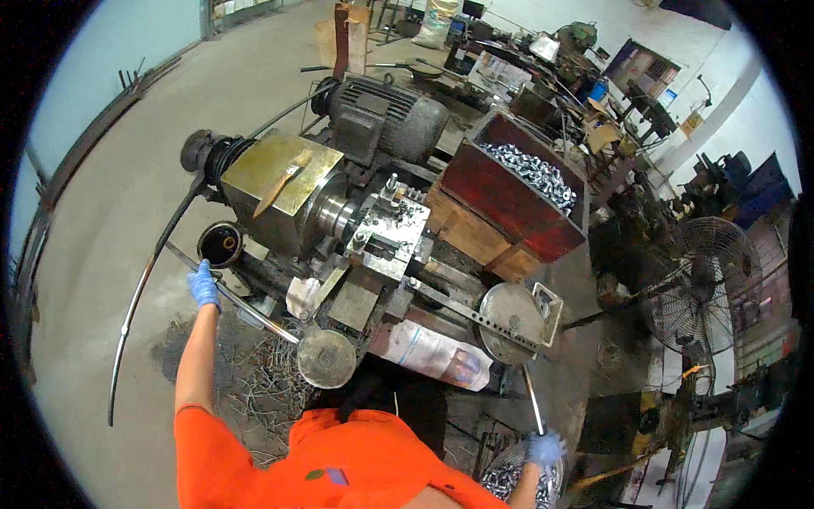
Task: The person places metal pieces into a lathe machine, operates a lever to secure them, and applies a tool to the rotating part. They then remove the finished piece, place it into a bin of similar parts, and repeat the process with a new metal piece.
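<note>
My left hand (pixel 203 285), in a blue glove, is closed around a long metal lever (pixel 263 320) that slants down to a round metal disc (pixel 326 358). At lower right my right hand (pixel 545 448), also gloved in blue, is closed around the end of a shiny rod handle (pixel 533 399) below a larger round plate (pixel 513 321). Between them stands an oily lathe-like machine with a metal tool block (pixel 386 233) facing its spindle (pixel 337 216). Whatever the spindle may hold is too small to make out. A wooden-handled brush (pixel 280 185) lies on the brass-coloured housing (pixel 254 170).
A red bin (pixel 500 199) of small shiny metal parts rests on a wooden block (pixel 471 229). More such parts fill a round container (pixel 506 479) by my right hand. A dark pot (pixel 219 244), a motor (pixel 386 119), metal scraps (pixel 275 382) and a standing fan (pixel 704 284) surround the machine.
</note>
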`<state>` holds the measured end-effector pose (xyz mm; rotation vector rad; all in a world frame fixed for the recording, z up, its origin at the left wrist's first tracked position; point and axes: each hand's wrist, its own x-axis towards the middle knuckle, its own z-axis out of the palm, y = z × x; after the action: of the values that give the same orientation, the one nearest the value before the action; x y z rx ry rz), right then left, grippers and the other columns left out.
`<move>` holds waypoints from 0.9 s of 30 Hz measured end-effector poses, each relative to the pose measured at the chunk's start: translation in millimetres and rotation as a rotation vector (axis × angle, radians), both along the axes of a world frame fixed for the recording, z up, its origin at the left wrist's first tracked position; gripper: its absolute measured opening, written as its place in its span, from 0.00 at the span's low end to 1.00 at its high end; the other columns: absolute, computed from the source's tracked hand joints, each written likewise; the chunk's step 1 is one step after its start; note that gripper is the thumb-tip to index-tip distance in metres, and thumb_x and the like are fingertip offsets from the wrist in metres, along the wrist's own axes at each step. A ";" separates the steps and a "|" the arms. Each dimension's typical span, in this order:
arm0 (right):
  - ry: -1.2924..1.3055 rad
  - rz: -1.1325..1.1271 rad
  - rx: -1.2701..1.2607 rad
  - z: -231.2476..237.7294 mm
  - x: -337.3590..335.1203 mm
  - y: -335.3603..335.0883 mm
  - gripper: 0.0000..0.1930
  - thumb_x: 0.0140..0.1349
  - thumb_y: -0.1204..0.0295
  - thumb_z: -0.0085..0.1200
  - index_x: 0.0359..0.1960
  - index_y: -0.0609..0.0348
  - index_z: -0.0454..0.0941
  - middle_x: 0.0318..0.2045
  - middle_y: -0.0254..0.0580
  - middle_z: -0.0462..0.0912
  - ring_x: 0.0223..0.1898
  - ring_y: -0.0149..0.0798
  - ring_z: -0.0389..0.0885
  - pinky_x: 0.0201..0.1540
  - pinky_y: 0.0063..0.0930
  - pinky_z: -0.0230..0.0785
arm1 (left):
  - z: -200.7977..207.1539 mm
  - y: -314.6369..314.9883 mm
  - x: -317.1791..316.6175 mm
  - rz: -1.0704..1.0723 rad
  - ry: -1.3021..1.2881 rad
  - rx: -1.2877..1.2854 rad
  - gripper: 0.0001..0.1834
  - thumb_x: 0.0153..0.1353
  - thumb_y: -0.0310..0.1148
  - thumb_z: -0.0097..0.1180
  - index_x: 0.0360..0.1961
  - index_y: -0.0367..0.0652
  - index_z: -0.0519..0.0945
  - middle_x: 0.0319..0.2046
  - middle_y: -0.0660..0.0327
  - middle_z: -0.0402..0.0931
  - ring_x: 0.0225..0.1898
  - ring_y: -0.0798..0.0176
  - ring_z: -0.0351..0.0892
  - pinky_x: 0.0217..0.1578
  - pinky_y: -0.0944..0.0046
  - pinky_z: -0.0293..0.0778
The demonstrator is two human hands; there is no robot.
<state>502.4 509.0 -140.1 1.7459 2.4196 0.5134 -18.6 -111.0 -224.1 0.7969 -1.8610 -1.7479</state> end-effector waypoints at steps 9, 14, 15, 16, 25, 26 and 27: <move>-0.027 -0.002 0.104 19.7 -120.8 186.7 0.25 0.54 0.57 0.49 0.52 0.56 0.70 0.53 0.48 0.69 0.59 0.50 0.59 0.60 0.48 0.49 | 3.0 23.8 20.1 -0.094 -0.053 0.112 0.14 0.55 0.40 0.53 0.23 0.40 0.73 0.12 0.56 0.72 0.10 0.62 0.69 0.11 0.63 0.65; 0.104 0.171 0.003 20.6 -175.4 164.5 0.32 0.51 0.56 0.52 0.57 0.58 0.65 0.61 0.47 0.61 0.64 0.49 0.52 0.65 0.43 0.41 | 31.7 13.0 37.0 -0.401 -0.244 0.027 0.21 0.58 0.53 0.50 0.33 0.44 0.73 0.23 0.63 0.72 0.23 0.68 0.73 0.21 0.68 0.68; 0.140 0.217 0.025 14.5 -168.0 158.3 0.33 0.50 0.54 0.53 0.57 0.58 0.65 0.61 0.48 0.60 0.65 0.49 0.51 0.65 0.42 0.41 | 37.5 19.8 40.3 -0.423 -0.088 0.180 0.20 0.58 0.54 0.49 0.34 0.46 0.74 0.22 0.63 0.71 0.25 0.68 0.72 0.23 0.66 0.71; 0.195 0.279 0.053 6.1 -164.8 148.4 0.33 0.49 0.53 0.53 0.56 0.58 0.65 0.61 0.48 0.61 0.64 0.48 0.52 0.65 0.42 0.41 | 13.2 -9.6 36.6 -0.371 0.018 0.373 0.22 0.58 0.55 0.48 0.34 0.46 0.74 0.23 0.63 0.71 0.26 0.67 0.73 0.26 0.64 0.73; 0.397 0.181 -0.161 -55.7 -68.5 41.7 0.26 0.48 0.50 0.55 0.40 0.61 0.78 0.43 0.52 0.77 0.51 0.50 0.70 0.59 0.40 0.53 | -115.1 -46.5 15.7 -1.063 -0.268 -1.438 0.27 0.58 0.55 0.39 0.44 0.44 0.74 0.35 0.49 0.78 0.34 0.44 0.77 0.34 0.48 0.72; 0.523 0.199 -0.226 -60.3 -61.0 38.9 0.24 0.47 0.51 0.58 0.36 0.61 0.79 0.38 0.52 0.79 0.45 0.50 0.73 0.53 0.38 0.61 | -106.1 -20.9 13.2 -1.123 -0.335 -1.468 0.27 0.57 0.56 0.39 0.42 0.44 0.74 0.34 0.50 0.78 0.33 0.45 0.77 0.34 0.48 0.71; 0.539 0.185 -0.219 -62.7 -52.8 33.1 0.23 0.46 0.52 0.58 0.34 0.61 0.80 0.36 0.52 0.79 0.43 0.50 0.75 0.51 0.38 0.63 | -88.0 11.0 12.1 -1.189 -0.395 -1.497 0.26 0.57 0.56 0.40 0.40 0.44 0.75 0.33 0.51 0.78 0.33 0.45 0.78 0.34 0.47 0.71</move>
<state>449.6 542.1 -202.7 1.7445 2.8658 -0.2442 -6.5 -100.0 -312.1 -0.7486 -3.2992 0.0185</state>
